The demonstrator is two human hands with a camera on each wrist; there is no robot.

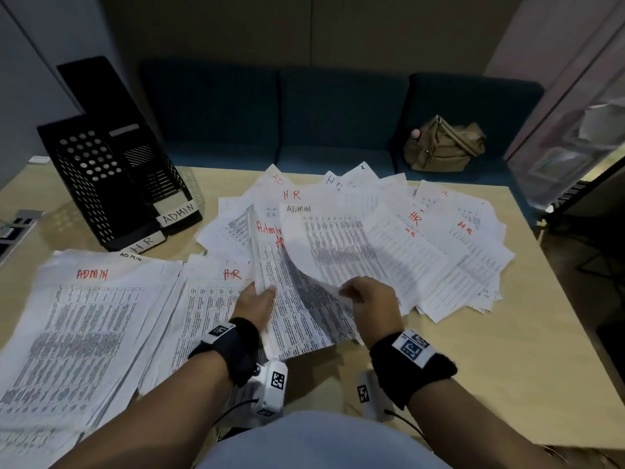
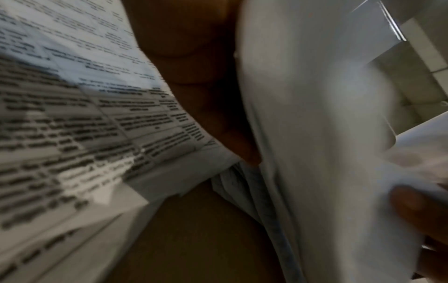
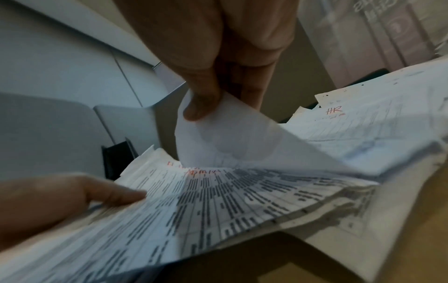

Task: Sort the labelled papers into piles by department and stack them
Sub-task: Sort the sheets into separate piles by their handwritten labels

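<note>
A loose fan of printed papers [image 1: 439, 248] marked HR or ADMIN covers the middle of the table. Two sorted piles lie at the left, an ADMIN pile [image 1: 84, 333] and an HR pile [image 1: 203, 299]. My left hand [image 1: 257, 301] grips the left edge of a red-lettered Admin sheet bundle [image 1: 287, 306], thumb on top; the same bundle [image 3: 218, 201] shows under the left thumb [image 3: 109, 193] in the right wrist view. My right hand [image 1: 368, 299] pinches the near corner of another ADMIN sheet [image 1: 331, 252] and curls it upward; the pinch [image 3: 208, 103] shows close up.
Two black mesh file holders [image 1: 111, 184] labelled HR and ADMIN stand at the back left. Behind the table a brown bag [image 1: 443, 147] sits on a blue sofa [image 1: 304, 123]. The table's right edge [image 1: 554, 299] lies beyond the fan, with bare wood near me.
</note>
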